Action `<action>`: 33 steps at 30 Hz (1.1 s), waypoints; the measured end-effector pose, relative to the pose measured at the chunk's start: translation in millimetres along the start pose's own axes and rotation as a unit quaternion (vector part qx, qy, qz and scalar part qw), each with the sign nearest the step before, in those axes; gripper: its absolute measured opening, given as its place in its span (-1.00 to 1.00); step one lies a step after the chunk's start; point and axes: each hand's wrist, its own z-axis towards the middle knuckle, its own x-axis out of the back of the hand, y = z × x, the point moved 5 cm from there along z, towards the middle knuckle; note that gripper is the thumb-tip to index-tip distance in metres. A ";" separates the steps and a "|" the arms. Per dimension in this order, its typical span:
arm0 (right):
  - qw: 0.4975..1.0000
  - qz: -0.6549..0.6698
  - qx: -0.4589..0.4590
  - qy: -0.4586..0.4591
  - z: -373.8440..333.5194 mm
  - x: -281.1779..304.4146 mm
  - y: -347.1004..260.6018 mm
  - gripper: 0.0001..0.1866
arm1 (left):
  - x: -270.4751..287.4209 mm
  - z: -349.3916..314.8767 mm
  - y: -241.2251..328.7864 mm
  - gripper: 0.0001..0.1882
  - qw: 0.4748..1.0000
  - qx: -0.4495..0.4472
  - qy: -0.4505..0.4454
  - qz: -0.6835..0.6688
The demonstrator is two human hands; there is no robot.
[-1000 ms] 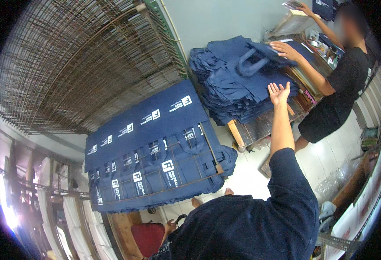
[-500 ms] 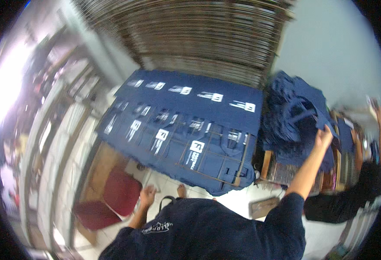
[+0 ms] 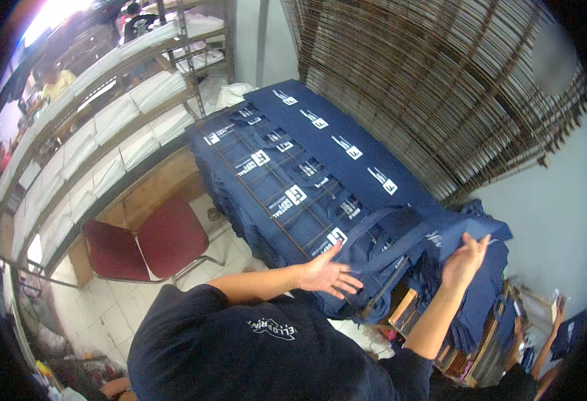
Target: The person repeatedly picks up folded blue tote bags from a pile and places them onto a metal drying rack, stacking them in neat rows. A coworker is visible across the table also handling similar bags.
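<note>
My right hand [image 3: 464,260] grips a navy cloth piece with long straps [image 3: 470,234] at the right end of the table. Its straps trail left over the printed navy cloth [image 3: 320,154], which lies in rows with white prints. My left hand [image 3: 327,273] is open, palm showing and fingers spread, beside the near edge of that cloth and close to the straps. A thin brownish rod frame [image 3: 253,197] lies over part of the rows. Under and beyond my right hand is a heap of navy cloth [image 3: 467,314].
Stacked drying-rack frames [image 3: 414,80] lean along the far wall. Shelves with white sheets [image 3: 116,120] run on the left. A maroon chair [image 3: 173,234] stands beside the table on the tiled floor [image 3: 116,314]. Another person's arms [image 3: 554,327] reach in at lower right.
My view has turned to the right. My right hand has brought the strapped cloth from the heap toward the table. My left hand has come up from my side, fingers spreading.
</note>
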 end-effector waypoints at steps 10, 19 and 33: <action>0.916 -0.053 -0.237 -0.318 -69.1 -214.1 126.8 -0.25 | 70.2 -118.7 80.0 -0.32 0.954 -0.131 -0.013 -0.271; 0.882 -0.181 -0.132 -0.414 -69.7 -404.4 204.4 -0.13 | 172.4 -295.6 264.6 -0.13 0.859 -0.354 0.369 0.012; 0.957 -0.002 -0.056 -0.285 -132.8 -491.8 388.9 -0.11 | 201.5 -461.4 482.2 -0.12 0.596 -0.484 0.488 0.415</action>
